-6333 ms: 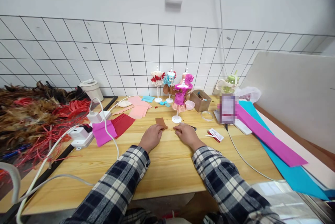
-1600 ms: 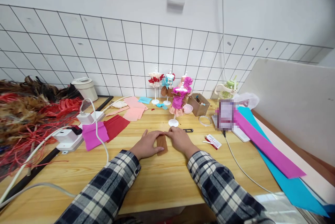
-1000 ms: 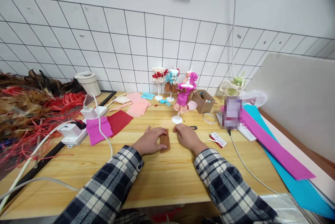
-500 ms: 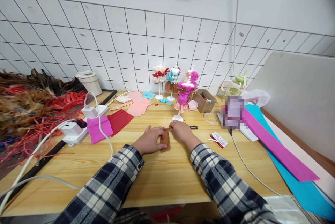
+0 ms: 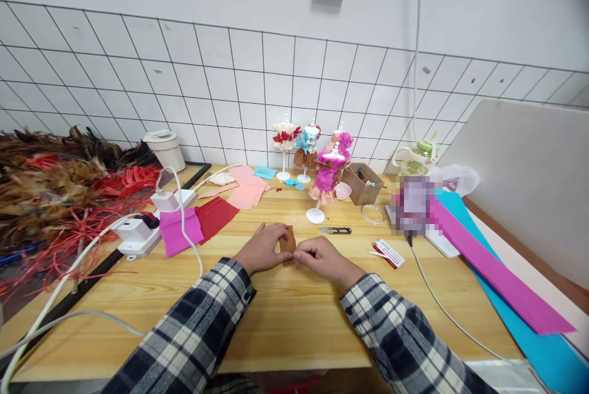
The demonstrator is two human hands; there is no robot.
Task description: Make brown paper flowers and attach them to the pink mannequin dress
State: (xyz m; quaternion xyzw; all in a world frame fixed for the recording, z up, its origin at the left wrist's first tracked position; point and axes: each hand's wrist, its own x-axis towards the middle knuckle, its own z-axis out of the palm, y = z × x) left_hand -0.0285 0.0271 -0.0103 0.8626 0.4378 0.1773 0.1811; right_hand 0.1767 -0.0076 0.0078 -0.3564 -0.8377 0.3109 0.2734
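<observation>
A small piece of brown crepe paper (image 5: 289,239) stands between my two hands over the middle of the table. My left hand (image 5: 263,249) has its fingers and thumb closed on the paper's left side. From the right, my right hand (image 5: 326,258) pinches the lower right edge of the same piece, close to the left thumb tip. Beyond the hands lie black-handled thread snips (image 5: 338,231). Behind them a small dress form in magenta and peach crepe paper (image 5: 326,176) stands upright on a white base.
More dressed forms (image 5: 285,136) stand near the tiled wall, beside a brown box (image 5: 365,184). Pink (image 5: 246,188), magenta (image 5: 177,233) and red paper (image 5: 218,219) lie left, near a power strip (image 5: 142,237) with loose cables. Long paper sheets (image 5: 506,283) and a card (image 5: 389,253) lie right.
My right hand has moved from the paper's top edge down to its lower right edge, uncovering the snips. My left hand stays on the paper. The view has tilted up slightly.
</observation>
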